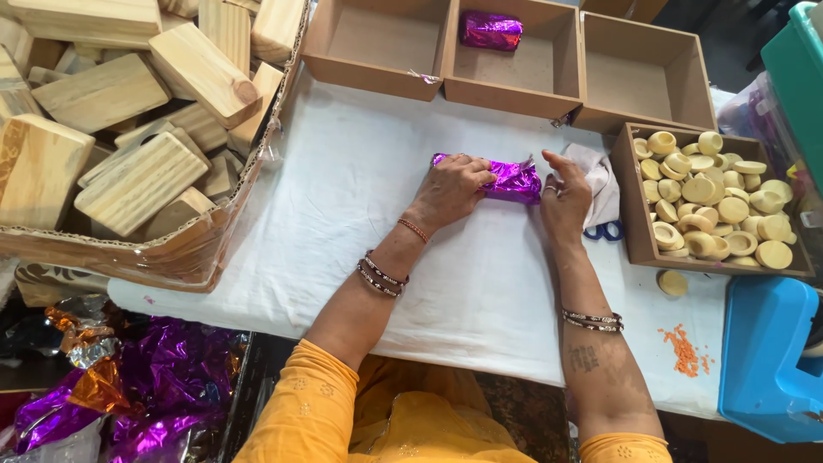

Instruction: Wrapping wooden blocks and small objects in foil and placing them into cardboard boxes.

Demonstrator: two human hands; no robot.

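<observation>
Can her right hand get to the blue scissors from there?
Probably yes. The right hand sits close to the blue scissors, though a white cloth covers most of them.
</observation>
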